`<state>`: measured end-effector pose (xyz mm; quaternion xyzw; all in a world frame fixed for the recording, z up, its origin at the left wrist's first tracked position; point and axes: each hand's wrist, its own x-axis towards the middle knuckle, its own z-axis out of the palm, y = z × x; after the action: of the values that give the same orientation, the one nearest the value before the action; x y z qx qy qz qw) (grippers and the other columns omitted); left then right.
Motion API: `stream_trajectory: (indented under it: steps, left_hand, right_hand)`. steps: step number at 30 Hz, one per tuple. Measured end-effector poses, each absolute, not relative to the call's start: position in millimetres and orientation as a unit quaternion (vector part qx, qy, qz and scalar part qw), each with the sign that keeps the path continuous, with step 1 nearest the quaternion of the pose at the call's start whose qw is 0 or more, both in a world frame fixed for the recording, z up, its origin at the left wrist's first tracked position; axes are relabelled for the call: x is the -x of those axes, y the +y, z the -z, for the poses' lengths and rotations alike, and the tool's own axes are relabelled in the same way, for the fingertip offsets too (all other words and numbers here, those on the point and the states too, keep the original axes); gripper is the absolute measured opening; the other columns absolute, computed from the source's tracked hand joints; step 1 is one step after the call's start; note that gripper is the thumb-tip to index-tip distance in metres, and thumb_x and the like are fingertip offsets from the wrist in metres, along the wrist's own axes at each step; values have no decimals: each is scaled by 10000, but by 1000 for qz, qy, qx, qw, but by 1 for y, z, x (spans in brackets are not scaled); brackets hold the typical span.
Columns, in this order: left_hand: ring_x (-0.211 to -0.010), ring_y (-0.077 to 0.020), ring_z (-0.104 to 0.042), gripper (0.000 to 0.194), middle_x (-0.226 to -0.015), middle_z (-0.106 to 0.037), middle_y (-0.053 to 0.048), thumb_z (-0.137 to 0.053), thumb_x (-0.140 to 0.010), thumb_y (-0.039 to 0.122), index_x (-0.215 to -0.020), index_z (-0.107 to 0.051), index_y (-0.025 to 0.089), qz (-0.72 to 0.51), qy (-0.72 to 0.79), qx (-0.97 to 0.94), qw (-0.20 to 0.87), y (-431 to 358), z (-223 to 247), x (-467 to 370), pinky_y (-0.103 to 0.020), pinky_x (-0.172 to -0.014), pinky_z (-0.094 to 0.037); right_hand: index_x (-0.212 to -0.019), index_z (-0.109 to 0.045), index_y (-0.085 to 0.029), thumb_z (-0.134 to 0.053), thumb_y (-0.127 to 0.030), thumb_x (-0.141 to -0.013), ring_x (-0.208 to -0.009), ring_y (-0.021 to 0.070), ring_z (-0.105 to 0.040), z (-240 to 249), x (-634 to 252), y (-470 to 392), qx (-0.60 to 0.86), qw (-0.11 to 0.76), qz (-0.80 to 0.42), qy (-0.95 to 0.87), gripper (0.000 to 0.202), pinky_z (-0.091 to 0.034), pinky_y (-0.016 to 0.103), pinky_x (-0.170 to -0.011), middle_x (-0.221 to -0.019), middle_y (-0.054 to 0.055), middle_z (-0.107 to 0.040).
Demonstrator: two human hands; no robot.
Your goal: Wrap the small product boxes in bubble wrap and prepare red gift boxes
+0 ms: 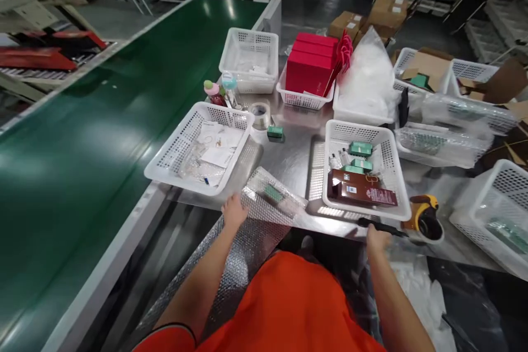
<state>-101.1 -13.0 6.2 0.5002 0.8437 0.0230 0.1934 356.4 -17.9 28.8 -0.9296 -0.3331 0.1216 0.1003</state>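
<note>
My left hand (234, 212) is closed on the left edge of a sheet of bubble wrap (251, 236), which hangs over the front of the metal table. A small green box (273, 192) lies in the bubble wrap on the tabletop. Over at the right, my right hand (377, 237) grips a slim black tool (388, 227) at the table's front edge; its exact kind is unclear. Beside that tool stands a yellow-and-black tape dispenser (424, 217). Just behind, a white basket (402, 198) holds brown boxes (361, 188) and several green boxes (360, 148).
To the left runs a green conveyor belt (103, 121). Papers lie in another white basket (165, 162). Farther back are a tape roll (259, 114), a loose green box (275, 131), bottles (214, 92) and red gift bags (309, 63). More baskets and bubble-wrapped items (445, 140) crowd the right.
</note>
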Motion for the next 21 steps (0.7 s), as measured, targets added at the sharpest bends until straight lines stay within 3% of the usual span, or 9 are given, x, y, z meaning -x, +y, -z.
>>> stream_trajectory:
  steps: [3,5,7,9,11,14,16,21]
  left_hand:
    - [-1240,-372,-603,430,-1312,-637,-248,-557,-959,273,-1335,-544,65,-32,858,-472,201,-4,-4,104,-483,-1002,-473]
    - [-1203,-345,-632,330,-1271,-670,-218,-511,-983,276,-1241,-613,98,-40,860,-462,213,2,-1,107,-451,-969,-492]
    - [-1156,-313,-661,276,-1210,-707,-187,-493,-987,260,-1170,-650,126,-47,860,-456,225,7,4,112,-414,-937,-504]
    - [-1093,-285,-689,245,-1136,-740,-158,-488,-984,234,-1117,-673,145,-54,856,-455,239,8,7,120,-381,-910,-508]
    - [-1028,-267,-707,225,-1062,-761,-137,-494,-979,216,-1074,-688,153,-60,849,-460,254,3,11,130,-359,-887,-506]
    - [-984,-239,-707,185,-995,-770,-107,-522,-969,209,-1001,-699,165,-73,829,-481,277,-12,16,142,-323,-879,-497]
    - [-996,-218,-695,168,-1007,-768,-87,-532,-965,202,-970,-698,175,-84,812,-499,290,-19,18,147,-303,-897,-488]
    - [-958,-183,-684,131,-973,-758,-51,-558,-940,189,-891,-680,196,-80,802,-508,302,-36,8,180,-272,-895,-486]
  right_hand:
    - [-1282,-564,-40,-487,-347,-916,-1182,376,-604,-29,-296,-32,892,118,-157,-408,484,-516,502,-974,-1257,286,-619]
    - [-1186,-639,-150,-448,-297,-957,-1144,283,-628,-38,-243,-33,761,129,-212,-599,332,-496,423,-1024,-1214,170,-671]
    - [-1180,-671,-201,-470,-262,-970,-1267,281,-563,-51,-188,-17,560,84,-228,-792,297,-414,452,-1122,-1315,140,-649]
    - [-1317,-625,-212,-515,-219,-964,-1451,308,-396,-64,-141,13,491,22,-181,-852,370,-324,494,-1191,-1538,138,-500]
    - [-1399,-569,-218,-574,-200,-944,-1496,331,-332,-72,-108,47,481,-74,-160,-859,456,-338,502,-1179,-1623,134,-398]
    - [-1435,-529,-247,-633,-165,-904,-1368,306,-501,-72,-87,79,480,-161,-159,-847,547,-460,413,-1064,-1604,114,-433]
    - [-1450,-508,-265,-641,-150,-893,-1277,276,-573,-69,-85,85,477,-173,-158,-847,584,-497,359,-995,-1591,100,-447]
    - [-1466,-484,-276,-636,-123,-887,-1239,255,-593,-69,-85,82,469,-193,-155,-848,617,-507,311,-941,-1550,85,-486]
